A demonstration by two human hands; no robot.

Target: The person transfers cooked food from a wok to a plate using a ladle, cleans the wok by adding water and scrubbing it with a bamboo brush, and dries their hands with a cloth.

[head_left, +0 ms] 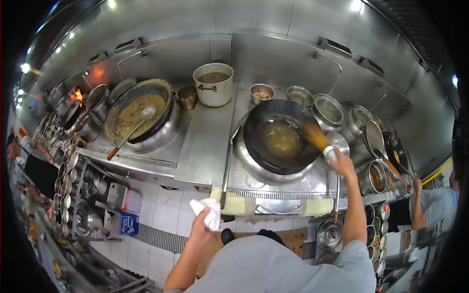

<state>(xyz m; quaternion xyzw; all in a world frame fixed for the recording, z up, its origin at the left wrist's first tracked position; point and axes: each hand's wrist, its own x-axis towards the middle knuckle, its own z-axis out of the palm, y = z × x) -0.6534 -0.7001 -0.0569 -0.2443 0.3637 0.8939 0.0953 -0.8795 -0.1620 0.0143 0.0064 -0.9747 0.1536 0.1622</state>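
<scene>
My right hand grips one bristly brush, three o'clock of one wok; left hand clutches one crumpled cloth.

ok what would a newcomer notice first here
Likely the black wok right of centre, with yellowish liquid inside and the right hand holding a brush at its right rim. Then the pan of brown food at left, and the white cloth in the left hand.

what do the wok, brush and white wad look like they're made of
Wok: probably iron or carbon steel, judging by its blackened surface with a faint sheen. Brush: likely bamboo or plant fibre, given the straw-tan colour, though blur leaves it open. White wad: matte, soft folds suggest fabric, perhaps paper.
</scene>
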